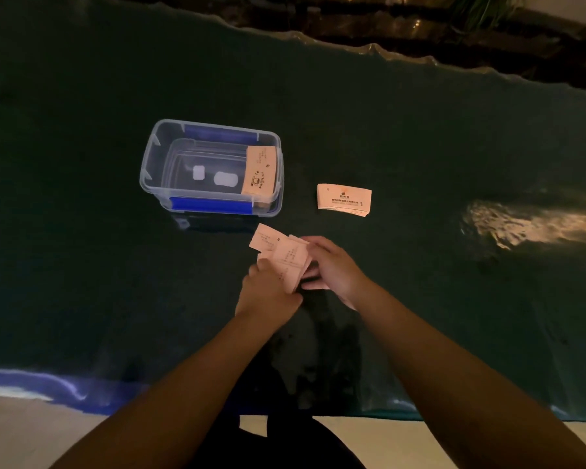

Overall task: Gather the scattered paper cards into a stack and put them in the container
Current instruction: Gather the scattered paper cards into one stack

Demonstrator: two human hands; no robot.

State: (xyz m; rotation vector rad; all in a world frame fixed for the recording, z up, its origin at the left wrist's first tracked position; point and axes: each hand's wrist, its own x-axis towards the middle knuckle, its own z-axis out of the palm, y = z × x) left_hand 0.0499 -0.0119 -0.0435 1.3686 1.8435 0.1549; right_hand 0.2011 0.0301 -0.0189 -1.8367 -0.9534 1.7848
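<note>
Several pale pink paper cards [286, 257] lie fanned and overlapping between my two hands, just in front of the container. My left hand [268, 292] grips their near left edge. My right hand [332, 265] closes on their right side. A clear plastic container [156, 154] with blue handles stands open behind them, with a tan printed card [260, 172] leaning against its right inner wall. A neat stack of cards [344, 200] rests on the table to the right of the container.
The dark green table cover [82, 265] spreads all around. A bright glare patch [528, 225] shows at the right. The table's near edge [352, 414] runs across the bottom, with pale floor below it.
</note>
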